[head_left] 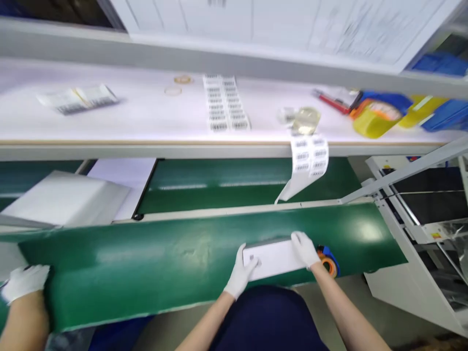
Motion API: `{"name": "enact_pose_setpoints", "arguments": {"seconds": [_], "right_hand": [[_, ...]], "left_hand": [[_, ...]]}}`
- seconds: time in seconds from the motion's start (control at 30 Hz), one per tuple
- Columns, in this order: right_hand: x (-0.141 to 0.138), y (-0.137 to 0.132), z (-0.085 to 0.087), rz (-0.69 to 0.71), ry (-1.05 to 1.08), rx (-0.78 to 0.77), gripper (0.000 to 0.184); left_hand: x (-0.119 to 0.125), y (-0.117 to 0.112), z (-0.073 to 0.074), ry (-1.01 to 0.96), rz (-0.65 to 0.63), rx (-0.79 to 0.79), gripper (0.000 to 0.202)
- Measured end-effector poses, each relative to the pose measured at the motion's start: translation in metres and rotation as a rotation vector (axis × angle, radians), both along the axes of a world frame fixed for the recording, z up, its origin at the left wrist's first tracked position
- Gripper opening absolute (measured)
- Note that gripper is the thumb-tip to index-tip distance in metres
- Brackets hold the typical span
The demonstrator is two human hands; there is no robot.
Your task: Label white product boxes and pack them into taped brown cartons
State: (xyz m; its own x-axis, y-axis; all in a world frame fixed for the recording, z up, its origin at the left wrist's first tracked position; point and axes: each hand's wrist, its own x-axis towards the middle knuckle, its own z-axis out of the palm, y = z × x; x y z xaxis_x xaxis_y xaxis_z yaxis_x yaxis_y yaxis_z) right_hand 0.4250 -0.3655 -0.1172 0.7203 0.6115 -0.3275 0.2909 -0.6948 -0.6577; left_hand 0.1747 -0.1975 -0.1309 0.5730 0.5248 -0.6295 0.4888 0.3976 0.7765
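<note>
A small white box lies on the near green conveyor belt. My left hand, in a white glove, grips the box's left end with curled fingers. My right hand, also gloved, is closed over the box's right end. Just right of that hand, an orange and blue tape dispenser rests on the belt.
A co-worker's gloved hand rests at the belt's left end. White foam sheets lie at left. On the white shelf are barcode label strips, a hanging label strip, tape rolls, and yellow and blue packs.
</note>
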Motion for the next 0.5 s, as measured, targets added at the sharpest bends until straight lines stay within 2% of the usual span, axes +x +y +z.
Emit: {"name": "enact_pose_setpoints", "arguments": {"seconds": [0.07,0.17,0.23,0.27,0.3,0.37,0.43,0.5], "right_hand": [[-0.01,-0.015,-0.001,-0.026,0.059,0.022,0.049],[-0.013,-0.033,-0.002,-0.016,0.105,0.053,0.044],[-0.001,-0.037,0.009,0.093,0.122,0.034,0.04],[0.01,-0.037,0.019,0.148,0.124,0.033,0.039],[0.024,-0.035,0.035,0.18,0.119,0.05,0.038],[0.058,-0.026,0.079,0.144,0.065,0.158,0.039],[0.095,-0.011,0.136,0.038,-0.043,0.319,0.043],[0.13,0.009,0.197,-0.006,-0.179,0.463,0.044]], "left_hand": [[-0.004,-0.006,-0.005,0.043,-0.072,0.086,0.098],[0.004,0.007,-0.005,0.164,-0.227,0.188,0.092],[0.025,0.027,0.014,0.204,-0.301,0.296,0.083],[0.042,0.038,0.031,0.188,-0.31,0.375,0.078],[0.06,0.049,0.055,0.15,-0.306,0.464,0.074],[0.104,0.069,0.118,0.033,-0.273,0.64,0.066],[0.15,0.085,0.194,-0.086,-0.264,0.801,0.058],[0.199,0.1,0.266,-0.214,-0.242,0.993,0.051]]}}
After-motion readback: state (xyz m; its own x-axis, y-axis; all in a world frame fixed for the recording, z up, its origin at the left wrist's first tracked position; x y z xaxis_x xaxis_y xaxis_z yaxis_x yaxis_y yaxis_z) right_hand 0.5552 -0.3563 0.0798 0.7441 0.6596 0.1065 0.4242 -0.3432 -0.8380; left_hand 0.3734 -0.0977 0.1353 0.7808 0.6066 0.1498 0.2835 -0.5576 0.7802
